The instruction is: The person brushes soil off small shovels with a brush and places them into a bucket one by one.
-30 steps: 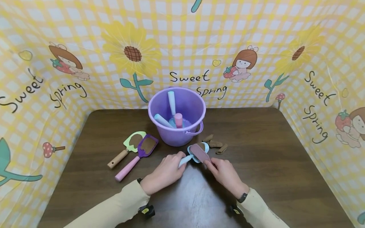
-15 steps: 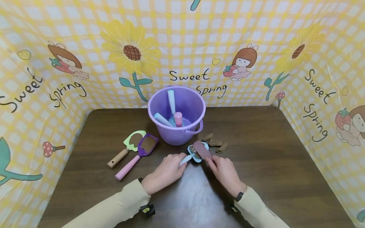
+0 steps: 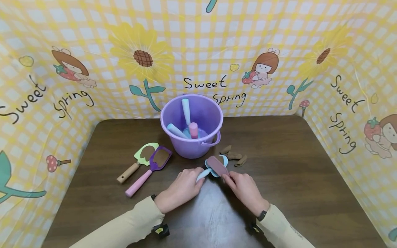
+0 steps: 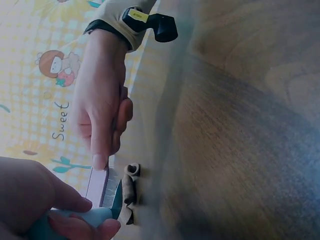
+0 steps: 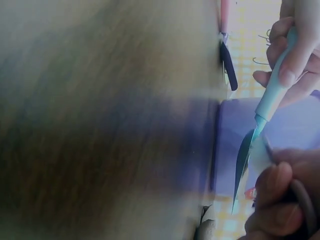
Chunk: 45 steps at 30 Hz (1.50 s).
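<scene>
In the head view, my left hand [image 3: 181,187] grips the pale blue handle of a small toy shovel [image 3: 203,175] with a rounded, scalloped blade. My right hand [image 3: 248,191] pinches a mauve, flat-backed brush [image 3: 217,165], which lies over the shovel's blade and hides much of it. Brown shows on the blade beside the brush. The left wrist view has thin pale bristles under the brush [image 4: 97,186]. From the right wrist, the shovel [image 5: 272,95] appears edge-on, its thin blade beside my right fingers.
Several curled brown pieces [image 3: 234,155] lie right of the shovel. Behind stands a purple bucket [image 3: 192,148] holding blue and pink handled tools. To the left, a green shovel [image 3: 138,156] and a purple shovel [image 3: 154,164] overlap. Patterned cloth [image 3: 198,51] walls the table [image 3: 294,179].
The brush shifts slightly up and right over the blade, then back toward the lower left. Both hands keep their grips and barely move.
</scene>
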Motion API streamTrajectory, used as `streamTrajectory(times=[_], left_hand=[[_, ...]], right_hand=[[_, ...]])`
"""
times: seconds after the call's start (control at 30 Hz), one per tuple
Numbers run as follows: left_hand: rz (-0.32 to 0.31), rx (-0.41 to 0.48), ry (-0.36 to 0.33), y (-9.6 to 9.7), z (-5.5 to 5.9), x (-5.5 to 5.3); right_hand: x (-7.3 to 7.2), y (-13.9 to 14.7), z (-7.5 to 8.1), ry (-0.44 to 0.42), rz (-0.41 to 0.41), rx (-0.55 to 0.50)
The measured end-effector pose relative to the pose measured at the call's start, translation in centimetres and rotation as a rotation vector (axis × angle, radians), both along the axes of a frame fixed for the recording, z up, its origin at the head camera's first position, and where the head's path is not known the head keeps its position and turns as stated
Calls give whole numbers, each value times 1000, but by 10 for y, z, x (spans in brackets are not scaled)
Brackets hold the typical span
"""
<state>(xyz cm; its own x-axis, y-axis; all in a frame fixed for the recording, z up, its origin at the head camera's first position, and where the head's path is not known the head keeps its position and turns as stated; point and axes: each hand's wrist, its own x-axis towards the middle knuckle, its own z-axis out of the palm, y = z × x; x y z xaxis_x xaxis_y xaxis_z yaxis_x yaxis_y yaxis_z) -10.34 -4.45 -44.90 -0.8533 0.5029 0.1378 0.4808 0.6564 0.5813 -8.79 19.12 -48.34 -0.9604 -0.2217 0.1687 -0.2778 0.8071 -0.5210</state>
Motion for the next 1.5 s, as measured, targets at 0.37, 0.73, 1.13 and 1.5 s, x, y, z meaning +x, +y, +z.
streamTrajectory(times=[0.37,0.73,1.13,1.5], left_hand=[[-12,11,-38,-2,-1,-2],[5,41,-7,2,4,0],[-30,23,33,2,3,0],[-40,14,59,3,2,0]], right_hand=[[-4,-3,0,47,-93,6],[-3,0,1,35,43,2],[-4,-5,1,28,-86,4],[-8,-7,0,-9,-132,-10]])
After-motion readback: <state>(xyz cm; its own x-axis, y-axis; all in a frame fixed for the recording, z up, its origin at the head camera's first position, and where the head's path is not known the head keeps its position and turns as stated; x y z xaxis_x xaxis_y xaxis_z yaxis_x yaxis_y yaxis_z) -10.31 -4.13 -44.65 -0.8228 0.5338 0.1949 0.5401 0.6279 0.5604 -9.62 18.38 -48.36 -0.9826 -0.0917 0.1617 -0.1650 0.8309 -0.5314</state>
